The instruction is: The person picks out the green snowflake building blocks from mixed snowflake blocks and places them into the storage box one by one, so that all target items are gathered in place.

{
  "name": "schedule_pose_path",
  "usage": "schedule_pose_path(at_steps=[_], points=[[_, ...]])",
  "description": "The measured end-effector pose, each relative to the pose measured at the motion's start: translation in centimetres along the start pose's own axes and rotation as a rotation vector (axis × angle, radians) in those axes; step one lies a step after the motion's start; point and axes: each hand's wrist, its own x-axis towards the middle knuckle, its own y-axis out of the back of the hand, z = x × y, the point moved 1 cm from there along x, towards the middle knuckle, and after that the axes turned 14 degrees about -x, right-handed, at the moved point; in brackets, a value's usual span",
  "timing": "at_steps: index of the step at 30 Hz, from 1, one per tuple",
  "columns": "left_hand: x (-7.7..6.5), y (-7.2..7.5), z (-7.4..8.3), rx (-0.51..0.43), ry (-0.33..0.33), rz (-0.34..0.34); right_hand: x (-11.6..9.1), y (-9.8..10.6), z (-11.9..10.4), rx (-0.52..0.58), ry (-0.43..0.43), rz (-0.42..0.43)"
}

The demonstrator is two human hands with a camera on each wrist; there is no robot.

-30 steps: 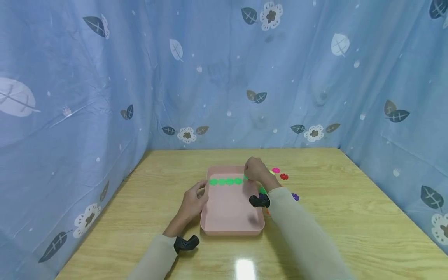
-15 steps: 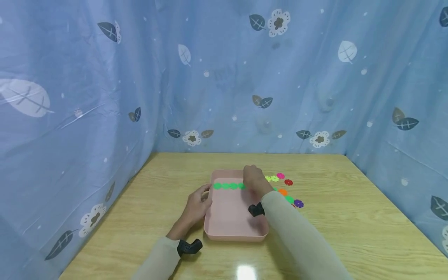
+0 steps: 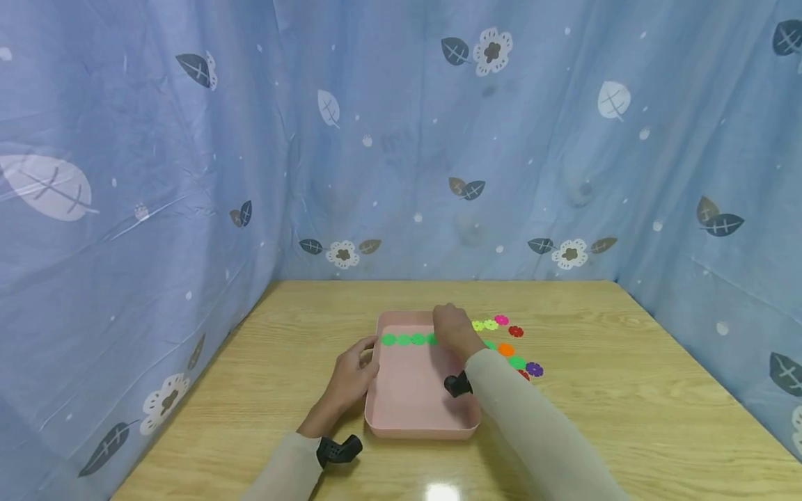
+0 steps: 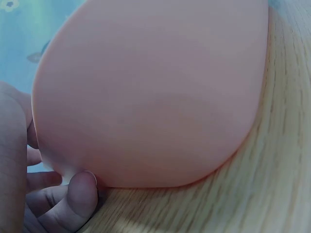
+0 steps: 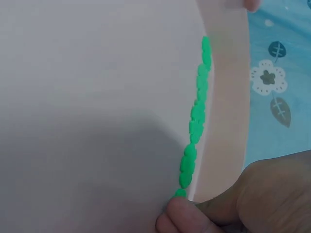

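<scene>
A shallow pink tray (image 3: 416, 396) lies on the table with a row of several green flower-shaped plastic pieces (image 3: 404, 339) along its far end. My left hand (image 3: 352, 379) grips the tray's left side, fingers and thumb at its wall (image 4: 160, 97). Over the tray's far right corner, my right hand (image 3: 456, 330) is bent down with its fingertips at the tray floor. The right wrist view shows those fingertips pinching a green flower piece (image 5: 180, 193) at the end of the row. Most of that piece is hidden by the fingers.
Right of the tray lie loose flower pieces: yellow (image 3: 491, 325), pink (image 3: 501, 320), red (image 3: 516, 331), orange (image 3: 505, 349), green (image 3: 516, 362) and purple (image 3: 535, 369). My right forearm partly covers this group. A blue patterned curtain (image 3: 401, 139) surrounds the wooden table (image 3: 601, 390).
The right hand has lowered slightly toward the end of the green row, covering the last piece. My left hand stays on the tray. The head view has shifted a little.
</scene>
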Motion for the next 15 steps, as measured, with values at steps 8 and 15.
schedule_pose_path(at_steps=[8, 15], points=[[0.1, -0.1, 0.0, 0.016, 0.017, 0.016, 0.1, 0.2, 1.2, 0.138, -0.042, -0.005], [0.2, -0.1, 0.3, 0.027, 0.019, 0.033, -1.5, 0.3, 2.9, 0.609, -0.066, 0.064]])
